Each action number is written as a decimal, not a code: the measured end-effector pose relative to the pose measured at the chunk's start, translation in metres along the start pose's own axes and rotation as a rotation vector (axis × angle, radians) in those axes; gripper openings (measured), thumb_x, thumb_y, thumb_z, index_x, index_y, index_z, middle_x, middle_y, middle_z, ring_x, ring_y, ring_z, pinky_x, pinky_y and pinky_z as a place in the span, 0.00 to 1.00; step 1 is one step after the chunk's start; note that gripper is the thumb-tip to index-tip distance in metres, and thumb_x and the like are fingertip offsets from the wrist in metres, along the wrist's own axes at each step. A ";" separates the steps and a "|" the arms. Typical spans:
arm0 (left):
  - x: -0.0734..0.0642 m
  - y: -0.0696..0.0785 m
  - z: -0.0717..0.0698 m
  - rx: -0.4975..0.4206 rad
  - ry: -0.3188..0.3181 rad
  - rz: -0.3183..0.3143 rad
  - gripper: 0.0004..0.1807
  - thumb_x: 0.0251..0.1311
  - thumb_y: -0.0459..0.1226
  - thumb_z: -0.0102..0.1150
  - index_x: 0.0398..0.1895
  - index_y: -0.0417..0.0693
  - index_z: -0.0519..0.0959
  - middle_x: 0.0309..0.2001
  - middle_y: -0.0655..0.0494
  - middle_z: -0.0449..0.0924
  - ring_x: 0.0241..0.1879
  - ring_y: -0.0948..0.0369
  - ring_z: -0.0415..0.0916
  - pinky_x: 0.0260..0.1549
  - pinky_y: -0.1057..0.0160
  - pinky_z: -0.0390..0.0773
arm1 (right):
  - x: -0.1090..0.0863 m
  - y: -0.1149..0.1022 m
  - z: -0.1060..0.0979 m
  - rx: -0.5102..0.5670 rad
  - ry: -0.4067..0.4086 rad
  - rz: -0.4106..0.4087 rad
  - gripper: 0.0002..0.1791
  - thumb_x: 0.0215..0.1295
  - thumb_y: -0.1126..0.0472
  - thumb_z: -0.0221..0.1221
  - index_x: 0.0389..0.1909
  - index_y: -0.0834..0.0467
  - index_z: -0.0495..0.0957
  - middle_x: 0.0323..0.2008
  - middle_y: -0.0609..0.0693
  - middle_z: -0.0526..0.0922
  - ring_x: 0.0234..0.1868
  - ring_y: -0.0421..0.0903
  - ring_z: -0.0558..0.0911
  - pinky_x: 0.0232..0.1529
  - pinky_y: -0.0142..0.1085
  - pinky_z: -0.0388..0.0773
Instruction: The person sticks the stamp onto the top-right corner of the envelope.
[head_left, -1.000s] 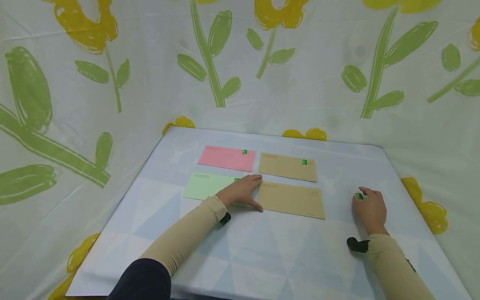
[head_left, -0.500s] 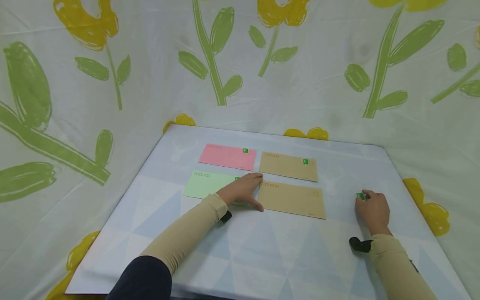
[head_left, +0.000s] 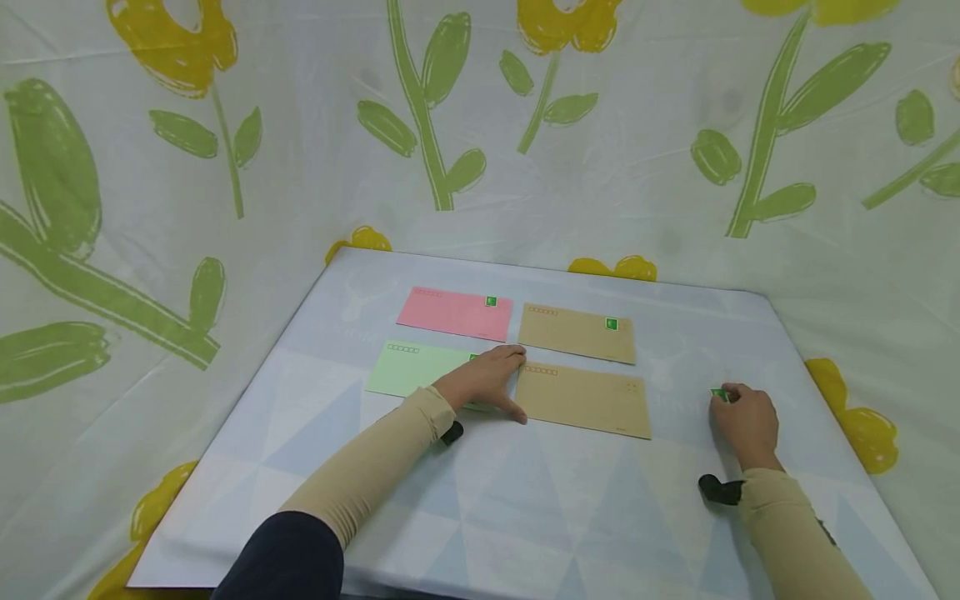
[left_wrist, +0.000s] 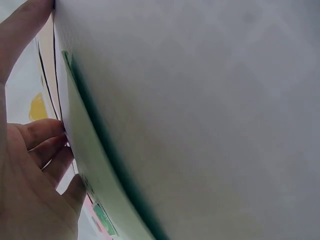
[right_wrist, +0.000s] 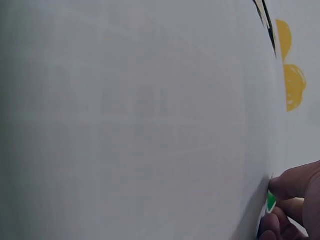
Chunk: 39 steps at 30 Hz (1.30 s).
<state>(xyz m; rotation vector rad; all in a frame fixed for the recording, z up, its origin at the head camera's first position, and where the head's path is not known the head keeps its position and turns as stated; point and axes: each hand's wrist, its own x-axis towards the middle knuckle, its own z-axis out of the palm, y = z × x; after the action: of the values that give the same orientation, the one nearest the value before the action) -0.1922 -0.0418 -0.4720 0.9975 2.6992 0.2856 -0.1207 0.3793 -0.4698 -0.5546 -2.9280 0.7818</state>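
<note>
My right hand (head_left: 750, 423) is low over the right part of the table and pinches a small green stamp (head_left: 719, 394) between thumb and fingertips. The right wrist view shows the same stamp (right_wrist: 271, 200), partly hidden by the fingers. My left hand (head_left: 486, 382) rests with thumb and fingers spread at the left end of the near brown envelope (head_left: 585, 402). It covers part of the green envelope (head_left: 412, 371), whose stamp peeks out beside the knuckles. In the left wrist view, the fingertips (left_wrist: 62, 157) touch down just past the green envelope.
Behind lie a pink envelope (head_left: 450, 315) and another brown envelope (head_left: 570, 335), each with a green stamp in its upper right corner. The pale blue and white patterned table (head_left: 525, 517) ends at a floral curtain (head_left: 637, 183) behind and at the sides.
My right hand has shifted slightly right and toward me, with the stamp still in its fingers. The left hand has stayed in place.
</note>
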 end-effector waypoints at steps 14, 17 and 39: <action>0.003 -0.002 0.003 -0.020 0.003 -0.005 0.65 0.42 0.69 0.73 0.77 0.40 0.61 0.79 0.51 0.55 0.78 0.56 0.50 0.77 0.62 0.53 | 0.004 0.005 0.005 0.037 0.050 0.003 0.22 0.72 0.62 0.54 0.61 0.72 0.74 0.50 0.71 0.78 0.47 0.66 0.77 0.41 0.54 0.75; 0.002 -0.002 0.003 -0.032 0.004 -0.011 0.65 0.42 0.69 0.74 0.77 0.40 0.61 0.79 0.51 0.55 0.78 0.56 0.50 0.77 0.62 0.53 | 0.003 0.004 0.005 0.039 0.059 -0.003 0.21 0.73 0.62 0.56 0.61 0.72 0.74 0.49 0.70 0.79 0.46 0.65 0.77 0.40 0.53 0.75; 0.003 -0.002 0.005 -0.043 0.001 -0.027 0.64 0.42 0.68 0.74 0.77 0.41 0.62 0.79 0.51 0.54 0.79 0.56 0.49 0.77 0.61 0.53 | 0.002 0.002 0.003 0.074 0.061 0.043 0.20 0.74 0.61 0.51 0.61 0.68 0.76 0.46 0.66 0.81 0.38 0.57 0.79 0.27 0.39 0.69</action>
<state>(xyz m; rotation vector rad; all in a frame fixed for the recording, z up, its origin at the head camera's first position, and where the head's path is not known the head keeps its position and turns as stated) -0.1944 -0.0408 -0.4774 0.9484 2.6935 0.3380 -0.1228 0.3798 -0.4738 -0.6254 -2.8280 0.8586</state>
